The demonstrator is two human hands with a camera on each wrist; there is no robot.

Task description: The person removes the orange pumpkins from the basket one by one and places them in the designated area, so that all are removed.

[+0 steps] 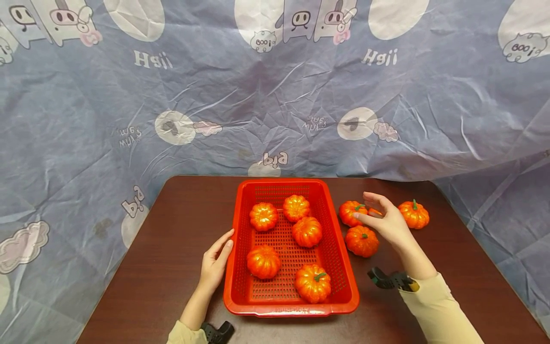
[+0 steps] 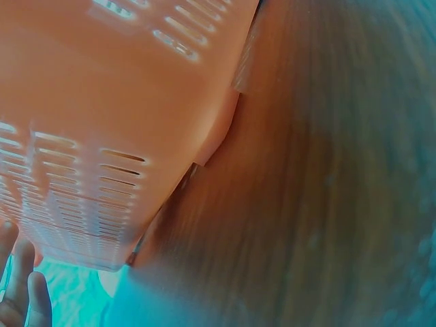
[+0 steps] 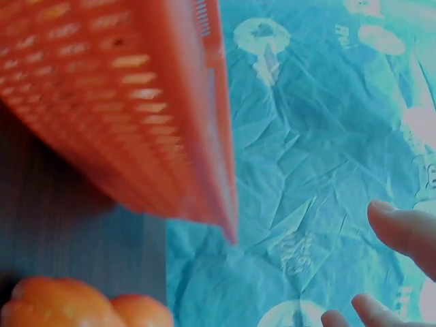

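Note:
A red perforated plastic basket (image 1: pixel 283 309) stands on the table with several small orange pumpkins inside, one of them showing a green stem (image 1: pixel 312 284). My left hand (image 1: pixel 213 263) touches the basket's left rim, fingers and thumb fairly straight; its fingers (image 2: pixel 22 276) also show at the corner of the left wrist view. To the right of the basket, my right hand (image 1: pixel 391 223) hovers with thumb and fingers spread, holding nothing. Beside it lie a pumpkin (image 1: pixel 349 213) and a nearer pumpkin (image 1: pixel 362 241). Another pumpkin is partly hidden behind that hand.
A further pumpkin (image 1: pixel 414 215) sits toward the right back of the dark brown table (image 1: pixel 172 239). Behind the table hangs a wrinkled blue-grey cloth (image 1: pixel 240 95) with cartoon prints. The basket's raised side walls (image 3: pixel 122 102) separate its inside from the tabletop.

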